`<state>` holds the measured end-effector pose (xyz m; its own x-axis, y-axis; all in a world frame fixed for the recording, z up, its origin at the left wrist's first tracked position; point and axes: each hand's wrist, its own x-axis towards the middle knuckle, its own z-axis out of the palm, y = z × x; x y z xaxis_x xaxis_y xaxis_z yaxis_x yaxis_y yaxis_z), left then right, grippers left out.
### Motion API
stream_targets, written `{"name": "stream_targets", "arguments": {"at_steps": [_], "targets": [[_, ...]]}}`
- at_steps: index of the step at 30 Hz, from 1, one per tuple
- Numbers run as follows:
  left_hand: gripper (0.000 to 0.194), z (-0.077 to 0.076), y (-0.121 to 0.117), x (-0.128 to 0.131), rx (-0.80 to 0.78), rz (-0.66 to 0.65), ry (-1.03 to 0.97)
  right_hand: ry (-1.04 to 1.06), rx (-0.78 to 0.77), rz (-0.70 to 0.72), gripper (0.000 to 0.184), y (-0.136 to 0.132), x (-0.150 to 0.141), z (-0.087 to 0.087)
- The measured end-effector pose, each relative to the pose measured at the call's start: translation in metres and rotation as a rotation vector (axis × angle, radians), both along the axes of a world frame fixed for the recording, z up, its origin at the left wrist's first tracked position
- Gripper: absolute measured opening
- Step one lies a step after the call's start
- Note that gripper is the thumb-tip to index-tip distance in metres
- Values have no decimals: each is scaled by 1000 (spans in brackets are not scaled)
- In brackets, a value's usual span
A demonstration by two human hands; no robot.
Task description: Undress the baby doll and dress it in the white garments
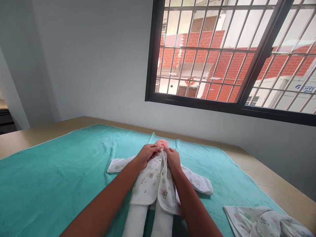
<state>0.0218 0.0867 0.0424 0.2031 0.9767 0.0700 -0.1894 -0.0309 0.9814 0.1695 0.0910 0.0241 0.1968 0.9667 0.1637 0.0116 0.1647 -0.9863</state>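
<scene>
A baby doll [162, 143] lies on its back on a teal blanket [81, 171], its head toward the wall. It wears a white printed baby jacket [145, 187], whose sleeves stretch out to both sides, and white leggings [136, 219]. At the neckline, just under the doll's chin, my left hand [148, 154] pinches the jacket's left front edge. My right hand [172, 158] grips the collar on the other side, close to the left one. Below my hands the two front edges lie nearly together and part toward the hem. My fingers partly hide the collar.
A folded white printed garment [266, 222] lies on the blanket at the lower right. The blanket covers most of a wooden tabletop [247, 163]. Behind it rise a grey wall [98, 59] and a barred window [207, 56]. A dark drawer unit [7, 121] stands at far left.
</scene>
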Motion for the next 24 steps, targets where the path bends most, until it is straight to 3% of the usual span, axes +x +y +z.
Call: {"name": "stream_targets", "arguments": {"at_steps": [4,8,10,14,24], "targets": [[30,6,-2,0,-42,-13,-27,111,17,30,39,0,0,-1],[25,7,-3,3,-63,-13,-70,231,43,150,40,-2,-1,1],[22,5,-3,6,-55,1,-74,137,53,164,41,-3,-2,2],[19,-2,-1,11,-16,61,-16,-127,120,47,40,-2,-6,4],[6,-9,-3,24,291,290,311,-278,199,-89,20,-10,-20,3]]}}
